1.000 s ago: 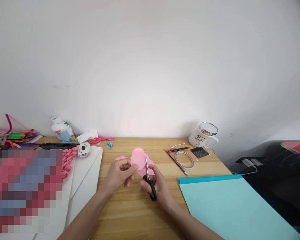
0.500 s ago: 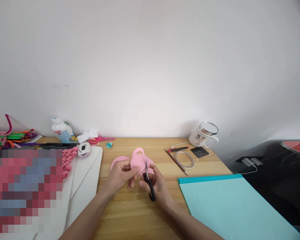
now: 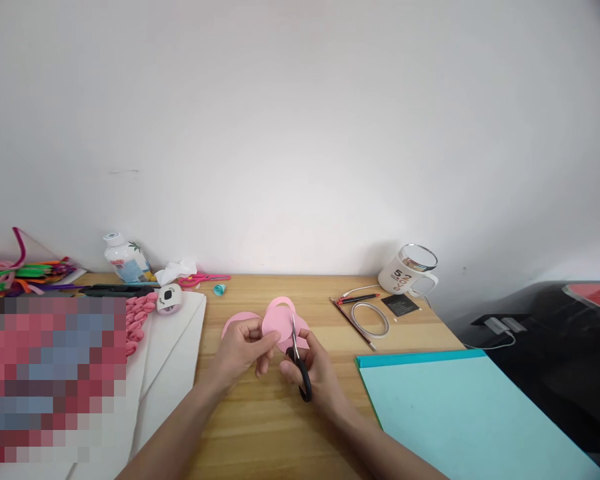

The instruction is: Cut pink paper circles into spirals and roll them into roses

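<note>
The wooden table (image 3: 250, 427) stands against a pale wall (image 3: 290, 167). The left hand (image 3: 243, 350) pinches the pink paper disc (image 3: 275, 327) near its lower edge, over the table; the right hand (image 3: 321, 373) grips the black-handled scissors (image 3: 305, 381), blades at the disc's right edge. For a smooth curve, rotate the disc into the blades, use short strokes and keep the left thumb clear.

Paper disc (image 3: 277, 325): held over the table's middle, left of the scissors (image 3: 305, 383).
Mug (image 3: 405, 278): set near the table's (image 3: 260, 430) back right corner.
Card (image 3: 400, 305): laid before the mug.
Bottle (image 3: 129, 261): placed along the back edge, left.
</note>
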The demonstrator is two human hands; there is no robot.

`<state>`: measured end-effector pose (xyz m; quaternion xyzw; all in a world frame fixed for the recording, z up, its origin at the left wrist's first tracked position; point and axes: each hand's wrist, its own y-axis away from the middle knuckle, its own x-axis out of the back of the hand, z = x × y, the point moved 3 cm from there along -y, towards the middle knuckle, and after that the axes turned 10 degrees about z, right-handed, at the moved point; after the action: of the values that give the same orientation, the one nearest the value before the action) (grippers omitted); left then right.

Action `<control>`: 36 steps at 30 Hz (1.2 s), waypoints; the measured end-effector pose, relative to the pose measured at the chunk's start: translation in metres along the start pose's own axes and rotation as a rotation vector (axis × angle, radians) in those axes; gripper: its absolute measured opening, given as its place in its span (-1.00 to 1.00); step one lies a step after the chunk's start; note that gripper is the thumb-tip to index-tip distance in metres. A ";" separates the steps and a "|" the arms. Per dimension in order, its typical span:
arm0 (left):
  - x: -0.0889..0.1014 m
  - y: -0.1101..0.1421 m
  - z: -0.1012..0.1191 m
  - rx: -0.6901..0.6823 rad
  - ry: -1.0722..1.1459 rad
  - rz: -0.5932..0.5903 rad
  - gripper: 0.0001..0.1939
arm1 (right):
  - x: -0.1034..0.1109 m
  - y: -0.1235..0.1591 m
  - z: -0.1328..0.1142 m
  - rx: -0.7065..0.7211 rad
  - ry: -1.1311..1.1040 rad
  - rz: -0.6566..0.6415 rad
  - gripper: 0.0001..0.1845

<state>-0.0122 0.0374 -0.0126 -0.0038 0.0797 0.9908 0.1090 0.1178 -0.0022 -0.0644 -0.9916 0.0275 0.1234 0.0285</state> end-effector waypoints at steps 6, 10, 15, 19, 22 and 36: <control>0.001 -0.001 0.001 -0.018 -0.016 0.005 -0.69 | 0.002 0.000 0.004 -0.002 0.040 -0.003 -0.48; 0.001 0.000 0.005 -0.033 -0.024 0.022 -0.68 | 0.002 0.000 0.003 -0.040 0.068 0.032 -0.47; 0.001 0.001 0.009 -0.038 -0.013 0.043 -0.65 | 0.002 0.002 0.002 -0.068 0.083 0.050 -0.48; 0.002 0.001 0.008 -0.031 0.032 0.063 -0.67 | 0.002 0.001 0.006 -0.076 0.090 0.063 -0.48; 0.001 0.001 0.005 -0.021 0.070 0.072 -0.68 | 0.001 0.002 0.009 -0.058 0.090 0.052 -0.47; 0.003 0.000 0.000 -0.005 -0.125 0.010 -0.72 | 0.000 -0.001 -0.004 -0.022 0.033 0.010 -0.33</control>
<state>-0.0151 0.0383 -0.0130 0.0580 0.0702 0.9899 0.1086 0.1188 -0.0012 -0.0601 -0.9936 0.0314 0.1074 0.0165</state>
